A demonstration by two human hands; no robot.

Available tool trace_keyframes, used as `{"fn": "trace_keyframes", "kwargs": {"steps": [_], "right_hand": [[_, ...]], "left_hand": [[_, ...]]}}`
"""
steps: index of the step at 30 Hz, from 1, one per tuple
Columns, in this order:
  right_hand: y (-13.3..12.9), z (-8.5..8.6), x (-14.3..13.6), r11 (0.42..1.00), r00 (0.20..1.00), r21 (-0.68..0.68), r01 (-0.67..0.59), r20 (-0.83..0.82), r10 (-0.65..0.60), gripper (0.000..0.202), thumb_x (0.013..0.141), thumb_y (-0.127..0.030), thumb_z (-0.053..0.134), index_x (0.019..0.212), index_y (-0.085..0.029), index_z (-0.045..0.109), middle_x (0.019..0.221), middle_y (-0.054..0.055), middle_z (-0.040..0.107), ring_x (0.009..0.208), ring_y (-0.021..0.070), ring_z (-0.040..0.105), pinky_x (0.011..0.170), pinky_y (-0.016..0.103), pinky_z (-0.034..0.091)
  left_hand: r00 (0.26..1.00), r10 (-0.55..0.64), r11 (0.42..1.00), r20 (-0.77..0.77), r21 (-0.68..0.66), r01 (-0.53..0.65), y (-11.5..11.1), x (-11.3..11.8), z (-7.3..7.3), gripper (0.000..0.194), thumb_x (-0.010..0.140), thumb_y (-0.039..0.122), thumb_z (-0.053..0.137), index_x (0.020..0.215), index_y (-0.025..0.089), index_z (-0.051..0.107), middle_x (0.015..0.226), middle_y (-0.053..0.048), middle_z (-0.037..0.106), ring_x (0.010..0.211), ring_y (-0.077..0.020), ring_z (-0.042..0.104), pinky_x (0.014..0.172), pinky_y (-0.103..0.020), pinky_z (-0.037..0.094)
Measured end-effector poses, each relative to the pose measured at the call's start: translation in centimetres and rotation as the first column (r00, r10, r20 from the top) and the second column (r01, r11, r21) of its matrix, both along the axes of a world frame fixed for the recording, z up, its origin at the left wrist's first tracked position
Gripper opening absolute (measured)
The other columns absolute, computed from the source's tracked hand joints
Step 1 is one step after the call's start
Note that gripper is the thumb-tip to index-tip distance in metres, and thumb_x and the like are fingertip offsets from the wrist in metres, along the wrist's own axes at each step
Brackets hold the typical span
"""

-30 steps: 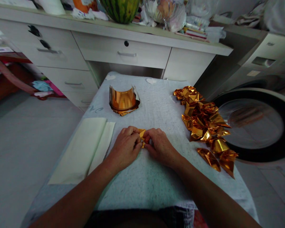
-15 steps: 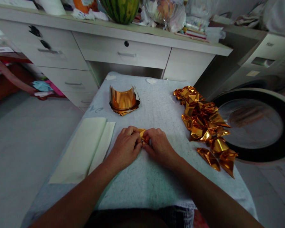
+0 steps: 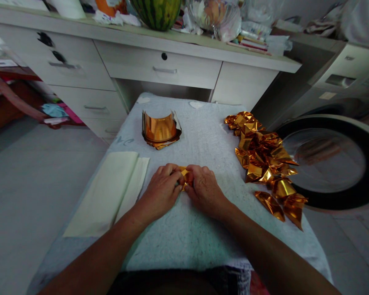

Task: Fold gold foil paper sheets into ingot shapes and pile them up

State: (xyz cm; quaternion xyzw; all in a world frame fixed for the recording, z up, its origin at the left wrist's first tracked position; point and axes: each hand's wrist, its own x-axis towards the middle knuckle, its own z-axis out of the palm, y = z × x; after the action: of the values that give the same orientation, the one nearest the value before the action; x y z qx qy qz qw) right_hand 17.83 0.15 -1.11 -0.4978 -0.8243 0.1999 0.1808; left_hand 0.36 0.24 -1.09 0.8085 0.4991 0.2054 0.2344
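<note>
Between my two hands, over the middle of the cloth-covered table point(image 3: 184, 241), is a small piece of shiny gold foil paper point(image 3: 185, 175). My left hand point(image 3: 165, 186) grips its left side, fingers curled. On the other side, my right hand point(image 3: 205, 187) pinches it with thumb and bent fingers. Most of the piece is hidden by the fingers. Beyond them stands a curved stack of gold foil sheets point(image 3: 160, 129). Several folded gold foil pieces point(image 3: 258, 151) lie in a heap on the right.
Pale folded paper point(image 3: 103, 192) lies at the table's left. A white drawer cabinet point(image 3: 160, 67) stands behind, with a watermelon point(image 3: 156, 12) and plastic bags on top. To the right, a washing machine's round door point(image 3: 329, 159) hangs open beside the table edge.
My right hand has shifted its fingers on the foil paper and lies a little flatter, with more of the foil showing between the hands. The stack and heap are unchanged.
</note>
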Motion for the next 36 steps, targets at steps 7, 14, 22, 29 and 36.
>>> {"fn": "trace_keyframes", "kwargs": {"steps": [7,14,22,29,36], "right_hand": [[0.0,0.2,-0.7,0.999,0.999,0.009,0.040,0.037,-0.040,0.040,0.087,-0.024,0.052,0.126,-0.017,0.045,0.114,0.011,0.059,0.096,0.0263,0.047,0.085,0.042,0.035],[-0.1,0.7,-0.3,1.000,0.999,-0.017,-0.001,0.032,0.002,0.049,0.082,-0.014,0.048,0.130,-0.019,0.042,0.111,0.011,0.058,0.095,0.0257,0.046,0.084,0.041,0.036],[-0.3,0.1,0.1,0.999,0.997,0.012,-0.034,0.067,0.033,0.056,0.072,-0.005,0.041,0.126,-0.017,0.043,0.106,0.010,0.056,0.089,0.0241,0.043,0.081,0.038,0.036],[-0.5,0.7,0.5,0.998,0.998,-0.007,-0.064,0.023,0.064,0.046,0.066,-0.006,0.044,0.111,-0.017,0.047,0.100,0.009,0.054,0.090,0.0242,0.044,0.081,0.038,0.037],[0.0,1.1,1.1,0.990,0.990,0.043,-0.138,0.016,0.137,0.023,0.074,-0.009,0.052,0.095,-0.018,0.055,0.095,0.007,0.058,0.088,0.0221,0.048,0.080,0.036,0.038]], "left_hand": [[0.998,-0.059,0.997,-0.009,-0.043,0.058,0.0,-0.6,0.2,0.017,0.084,0.007,0.050,0.091,0.021,0.057,0.116,-0.006,0.051,0.112,-0.0245,0.045,0.100,-0.045,0.042],[0.996,-0.088,0.995,0.004,-0.047,0.088,0.1,-1.0,0.3,0.026,0.082,0.005,0.047,0.098,0.022,0.058,0.117,-0.005,0.052,0.109,-0.0231,0.046,0.098,-0.044,0.044],[0.992,-0.125,0.989,0.028,-0.070,0.127,0.1,-1.4,0.5,0.033,0.078,-0.001,0.044,0.099,0.023,0.055,0.121,-0.005,0.051,0.115,-0.0220,0.046,0.102,-0.042,0.042],[0.988,-0.153,0.983,0.034,-0.096,0.156,0.3,-1.6,0.9,0.035,0.077,-0.001,0.042,0.098,0.022,0.056,0.120,-0.005,0.050,0.118,-0.0216,0.044,0.105,-0.042,0.040],[0.987,-0.150,0.981,0.064,-0.117,0.157,0.2,-1.8,1.1,0.033,0.074,0.005,0.052,0.100,0.024,0.058,0.124,-0.005,0.050,0.123,-0.0232,0.043,0.109,-0.044,0.038]]}}
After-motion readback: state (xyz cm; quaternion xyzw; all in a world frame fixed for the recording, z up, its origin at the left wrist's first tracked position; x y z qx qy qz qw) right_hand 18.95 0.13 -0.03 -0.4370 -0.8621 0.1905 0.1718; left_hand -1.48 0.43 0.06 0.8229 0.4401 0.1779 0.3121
